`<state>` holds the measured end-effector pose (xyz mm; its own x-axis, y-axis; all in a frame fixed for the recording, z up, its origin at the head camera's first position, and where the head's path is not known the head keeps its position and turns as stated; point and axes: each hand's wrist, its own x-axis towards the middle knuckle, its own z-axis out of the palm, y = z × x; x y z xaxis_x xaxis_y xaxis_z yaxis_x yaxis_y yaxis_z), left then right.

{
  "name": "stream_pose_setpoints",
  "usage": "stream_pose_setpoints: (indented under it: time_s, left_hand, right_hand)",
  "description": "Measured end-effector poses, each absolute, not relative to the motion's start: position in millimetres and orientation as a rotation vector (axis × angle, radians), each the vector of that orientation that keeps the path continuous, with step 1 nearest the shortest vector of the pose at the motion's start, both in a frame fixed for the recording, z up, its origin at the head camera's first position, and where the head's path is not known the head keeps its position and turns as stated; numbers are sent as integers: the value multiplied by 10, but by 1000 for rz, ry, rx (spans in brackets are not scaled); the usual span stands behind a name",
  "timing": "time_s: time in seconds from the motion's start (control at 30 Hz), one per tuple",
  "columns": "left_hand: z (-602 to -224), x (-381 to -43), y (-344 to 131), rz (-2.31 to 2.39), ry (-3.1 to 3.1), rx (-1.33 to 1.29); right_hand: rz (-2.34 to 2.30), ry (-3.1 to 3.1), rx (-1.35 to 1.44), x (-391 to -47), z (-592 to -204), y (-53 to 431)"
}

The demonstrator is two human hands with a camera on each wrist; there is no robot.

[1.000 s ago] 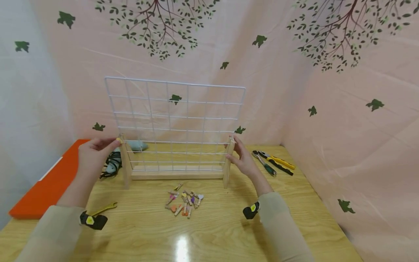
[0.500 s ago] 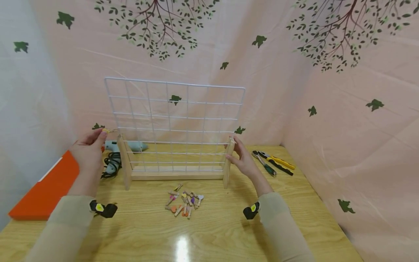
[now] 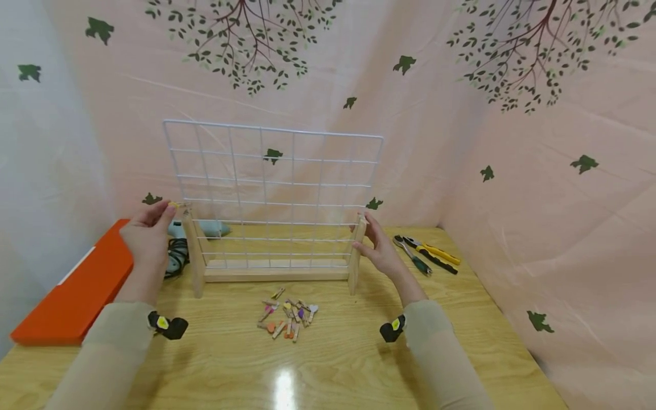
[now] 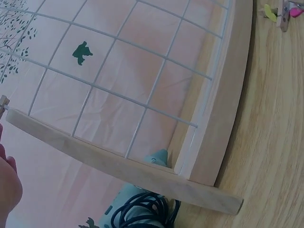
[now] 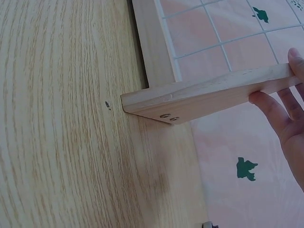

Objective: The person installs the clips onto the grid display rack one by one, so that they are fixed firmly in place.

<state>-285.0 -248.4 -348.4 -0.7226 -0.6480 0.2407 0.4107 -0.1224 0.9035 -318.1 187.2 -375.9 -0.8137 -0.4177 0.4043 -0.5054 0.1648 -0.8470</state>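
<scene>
A wooden stand (image 3: 277, 275) holds an upright white wire grid (image 3: 274, 129) on the table. My left hand (image 3: 146, 233) pinches a small wooden clothespin (image 4: 4, 101) with a yellow decoration, right at the top of the stand's left post (image 3: 193, 250). Only part of this hand shows at the edge of the left wrist view. On the other side, my right hand (image 3: 376, 246) grips the upper part of the right post (image 5: 223, 90), thumb on one face and fingers on the other. Several clothespins with coloured decorations (image 3: 279, 329) lie piled before the stand.
A pale blue glue gun (image 3: 212, 228) with a dark cord (image 4: 142, 209) lies behind the left post. Left of it is a flat orange case (image 3: 77, 296). Yellow-and-black pliers (image 3: 435, 251) and a green-handled tool (image 3: 422, 265) lie at right, near the printed curtain.
My left hand first drew left and up from the left post with the clothespin, then came back right to the post's top. My right hand has kept its grip on the right post.
</scene>
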Motion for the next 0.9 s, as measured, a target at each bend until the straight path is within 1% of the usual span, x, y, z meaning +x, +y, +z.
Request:
stream_pose_setpoints:
  time_s: [0.17, 0.37, 0.5, 0.63, 0.73, 0.9]
  left_hand:
    - [-3495, -2791, -2463, -1789, -1600, 281]
    - [-3620, -2552, -2205, -1442, -1820, 191]
    - [-3841, -2408, -1976, -1400, -2095, -18]
    - [-4114, -2344, -1812, -1384, -2329, -253]
    - [-4311, -2332, -1728, -1377, -2473, -346]
    - [-4564, -2337, -1600, -1303, -2683, -424]
  right_hand:
    - [1759, -2335, 924, -3195, -3777, 1877]
    - [1766, -2322, 940, -3218, -3790, 1881]
    - [1768, -2317, 938, -3221, -3787, 1882]
    - [1765, -2318, 940, -3216, -3779, 1880]
    - [1758, -2325, 945, -3213, -3776, 1879]
    - [1754, -2338, 946, -3208, -3775, 1884]
